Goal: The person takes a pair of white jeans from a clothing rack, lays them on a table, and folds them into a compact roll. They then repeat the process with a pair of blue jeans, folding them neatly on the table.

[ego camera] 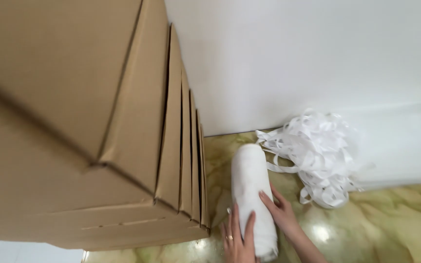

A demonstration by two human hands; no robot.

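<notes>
A white roll of soft fabric (pixel 251 185) lies on the shiny marbled floor (pixel 386 224), pointing away from me. My left hand (pixel 237 238), with a ring on one finger, rests flat on the near left side of the roll. Against the roll's right side lies my right hand (pixel 281 212), fingers touching it. Both hands press on the roll without closing around it.
A tall stack of brown cardboard boxes (pixel 98 122) fills the left. A tangled pile of white ribbon strips (pixel 320 156) lies right of the roll. Behind it a white sheet (pixel 400 146) lies beside a white wall (pixel 293 58).
</notes>
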